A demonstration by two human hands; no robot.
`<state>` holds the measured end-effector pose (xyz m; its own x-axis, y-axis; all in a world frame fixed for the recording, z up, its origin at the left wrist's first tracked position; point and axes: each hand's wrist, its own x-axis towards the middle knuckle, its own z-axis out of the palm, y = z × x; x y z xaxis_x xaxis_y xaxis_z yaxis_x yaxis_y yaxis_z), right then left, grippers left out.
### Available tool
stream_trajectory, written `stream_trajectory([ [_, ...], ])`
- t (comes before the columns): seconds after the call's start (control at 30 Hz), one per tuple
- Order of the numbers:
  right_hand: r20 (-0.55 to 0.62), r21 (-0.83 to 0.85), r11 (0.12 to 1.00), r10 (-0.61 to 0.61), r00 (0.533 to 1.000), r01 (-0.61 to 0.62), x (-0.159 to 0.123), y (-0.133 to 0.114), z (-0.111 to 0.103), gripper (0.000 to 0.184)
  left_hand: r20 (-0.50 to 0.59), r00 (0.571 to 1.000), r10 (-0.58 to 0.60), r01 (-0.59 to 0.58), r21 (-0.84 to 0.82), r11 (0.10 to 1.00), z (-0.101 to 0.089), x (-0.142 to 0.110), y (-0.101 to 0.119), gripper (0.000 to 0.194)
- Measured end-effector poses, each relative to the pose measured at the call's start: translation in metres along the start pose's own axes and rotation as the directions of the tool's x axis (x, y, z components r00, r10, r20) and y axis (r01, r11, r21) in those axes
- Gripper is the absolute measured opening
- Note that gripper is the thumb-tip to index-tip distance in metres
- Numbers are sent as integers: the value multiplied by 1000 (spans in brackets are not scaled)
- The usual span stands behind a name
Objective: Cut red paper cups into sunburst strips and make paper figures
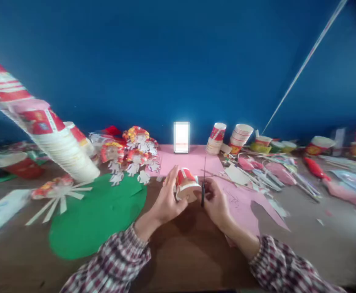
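Note:
My left hand [168, 197] is closed around a red and white paper cup [186, 179], tilted so that its tan bottom faces me. Thumb and fingers grip it from the left side. In my right hand [216, 201] is a pair of scissors [203, 189], dark at the handle, its blade pointing up and away beside the cup's right edge. Whether the blade touches the cup I cannot tell. Pink paper [242, 207] with pencil lines lies under and to the right of my right hand. A green paper shape [101, 224] lies left of my left hand.
Leaning stacks of paper cups [62, 150] rise at the left. Several cut-out paper cup pieces [135, 156] are heaped behind the green paper. More cup stacks [240, 136] stand at the back right, near pens and scraps [275, 175]. A blue wall [178, 61] closes the back.

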<state>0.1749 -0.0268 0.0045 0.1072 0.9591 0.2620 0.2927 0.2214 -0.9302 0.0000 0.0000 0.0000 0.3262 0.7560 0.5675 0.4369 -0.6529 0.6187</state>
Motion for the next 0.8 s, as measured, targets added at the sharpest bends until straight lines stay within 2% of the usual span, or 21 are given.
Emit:
stream_trajectory([
  [0.13, -1, -112, 993, -41, 999, 40, -1, 2, -4, 34, -70, 997, -21, 20, -16, 1000, -6, 7, 4, 63],
  [0.23, -7, -199, 979, -54, 999, 51, -2, 3, -4, 35, -75, 997, -23, 20, -41, 999, -10, 9, 6, 49],
  [0.37, 1, -263, 962, -83, 997, 80, -1, 3, -5, 35, -52, 989, -135, 125, -159, 979, -11, 8, 10, 46],
  [0.5, -6, -316, 943, -113, 994, 106, 0, 4, -7, 33, -29, 947, -319, 286, -370, 884, -9, 8, 13, 39],
  [0.57, -13, -326, 939, -122, 992, 111, 0, 3, -8, 30, -19, 928, -371, 330, -420, 845, -10, 9, 13, 38],
  [0.67, -14, -311, 943, -126, 992, 115, 0, 0, -9, 28, -22, 919, -394, 346, -435, 831, -12, 10, 13, 37],
  [0.8, -4, -242, 964, -114, 993, 110, -1, -4, -8, 31, -35, 931, -363, 313, -434, 845, -12, 10, 12, 36],
])
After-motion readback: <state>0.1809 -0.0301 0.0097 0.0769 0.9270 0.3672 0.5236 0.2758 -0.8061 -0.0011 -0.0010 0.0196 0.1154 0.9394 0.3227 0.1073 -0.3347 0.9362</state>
